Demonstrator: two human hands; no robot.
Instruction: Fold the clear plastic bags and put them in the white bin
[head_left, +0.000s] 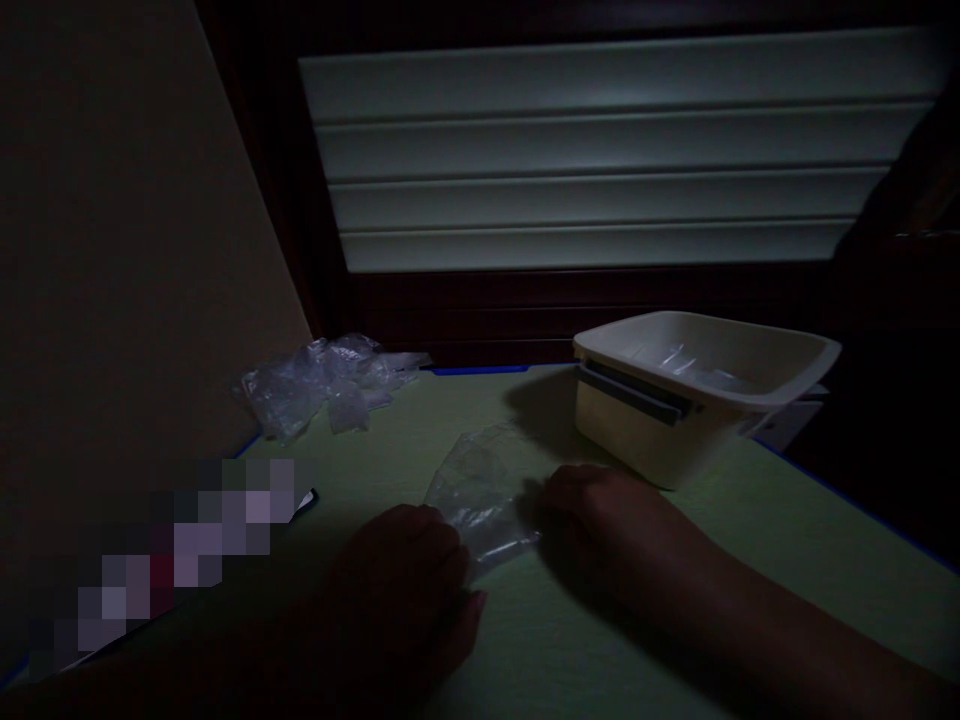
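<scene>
A clear plastic bag (484, 490) lies flat on the pale green table (367, 470) between my two hands. My left hand (409, 565) is at the bag's near left edge, its fingers curled and closed on it, with the thumb lower down and apart. On the opposite side, my right hand (600, 510) is closed at the bag's right edge. Its fingertips are in deep shadow, so the exact grip there is hard to see.
A heap of crumpled clear bags (330, 385) sits at the table's back left. The cream plastic bin (637, 430) at the back right holds clear plastic pieces. A blurred-out flat object (172, 570) lies at the left edge. Behind stands a slatted panel (585, 150).
</scene>
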